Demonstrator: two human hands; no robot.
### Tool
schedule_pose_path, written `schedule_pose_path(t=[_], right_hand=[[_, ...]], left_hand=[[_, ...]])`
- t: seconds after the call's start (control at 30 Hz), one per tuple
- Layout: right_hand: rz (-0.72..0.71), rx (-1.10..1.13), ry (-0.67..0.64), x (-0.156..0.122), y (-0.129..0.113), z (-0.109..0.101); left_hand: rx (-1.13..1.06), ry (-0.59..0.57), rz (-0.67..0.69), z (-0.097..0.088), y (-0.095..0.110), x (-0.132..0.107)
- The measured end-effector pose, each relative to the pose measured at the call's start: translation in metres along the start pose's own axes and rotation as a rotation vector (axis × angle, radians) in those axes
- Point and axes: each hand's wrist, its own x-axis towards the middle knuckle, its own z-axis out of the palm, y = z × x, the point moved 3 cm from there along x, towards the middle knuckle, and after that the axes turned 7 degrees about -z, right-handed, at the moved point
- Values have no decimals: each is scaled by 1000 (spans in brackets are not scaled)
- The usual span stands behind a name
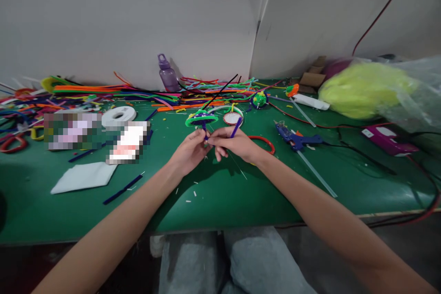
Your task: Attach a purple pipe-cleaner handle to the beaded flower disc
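Over the middle of the green table (213, 193), my left hand (189, 150) and my right hand (234, 143) meet with fingers pinched. Between them they hold a pipe-cleaner craft piece (201, 118): a green fuzzy ring with purple inside, on a dark blue stem. My left fingers grip the stem just under the ring. My right fingers pinch a purple pipe cleaner (236, 127) that sticks up from the hand, and a thin black wire (220, 92) rises from the piece toward the back wall.
Several coloured pipe cleaners (103, 94) lie along the back. A purple bottle (167, 74), white tape roll (119, 115), blue glue gun (296, 138), red ring (265, 142), white paper (84, 177), loose blue stick (122, 189) and bag of yellow-green fluff (365, 89) surround the hands.
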Motion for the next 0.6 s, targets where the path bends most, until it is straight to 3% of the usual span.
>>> schedule_pose_path(t=[0.13,0.3,0.6], right_hand=[[104,258,-44,-1,9,5],[146,356,-84,-1,15,8],[129,306,15,2,13,12]], left_hand=[[-19,-50,-28,4,0,-4],[-26,-68,-51,10,1,-8],[46,25,-34,5,0,-5]])
